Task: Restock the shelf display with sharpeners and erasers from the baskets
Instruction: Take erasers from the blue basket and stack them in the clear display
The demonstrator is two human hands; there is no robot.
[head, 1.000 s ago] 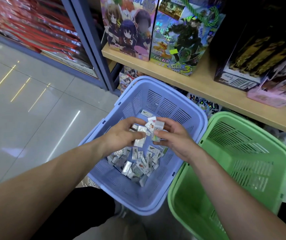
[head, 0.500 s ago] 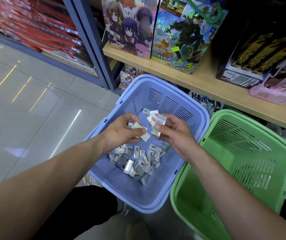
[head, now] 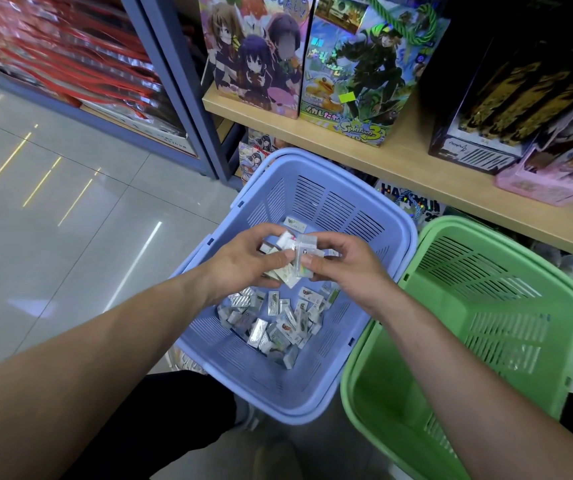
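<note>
Small wrapped packets [head: 271,323] heaped in blue basket [head: 260,379] — several held above.

Person, head-camera view: left hand [head: 243,268] and right hand [head: 350,270] bare, forearms [head: 111,344] uncovered; black garment [head: 153,431] across the lap; grey-white shoe [head: 245,415] below.

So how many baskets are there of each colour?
blue basket: 1
green basket: 1
Total: 2
</note>
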